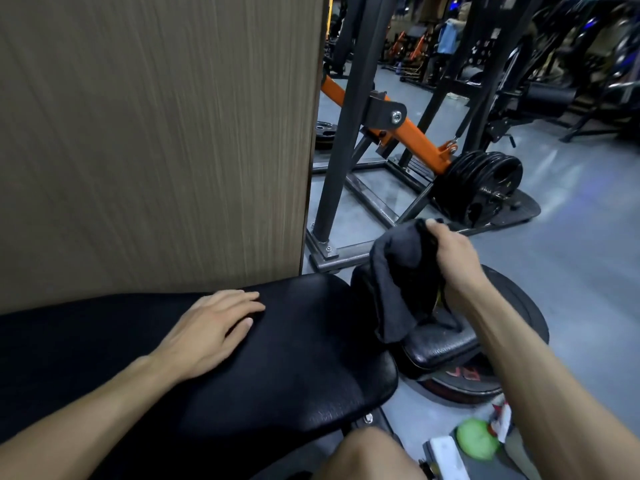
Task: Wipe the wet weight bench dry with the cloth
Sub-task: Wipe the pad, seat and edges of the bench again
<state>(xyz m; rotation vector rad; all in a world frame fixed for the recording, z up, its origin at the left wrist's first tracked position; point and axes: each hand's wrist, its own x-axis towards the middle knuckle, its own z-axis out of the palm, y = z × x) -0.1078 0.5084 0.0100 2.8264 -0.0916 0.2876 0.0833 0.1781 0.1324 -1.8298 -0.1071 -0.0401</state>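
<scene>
The black padded weight bench [304, 358] runs across the lower left of the head view. My left hand [211, 327] lies flat on its top, fingers spread, holding nothing. A dark grey cloth [398, 278] hangs in the air past the bench's right end, over a smaller black seat pad [440, 344]. My right hand [453, 258] grips the cloth at its top edge and holds it up. The cloth's lower end touches or nearly touches the small pad.
A tall wood-grain panel [156, 133] stands right behind the bench. To the right stand a black and orange machine frame [408, 133], stacked weight plates [481, 185], and a large plate [519, 306] on the grey floor. A green ball [476, 441] and a white object [446, 455] lie near my knee [367, 455].
</scene>
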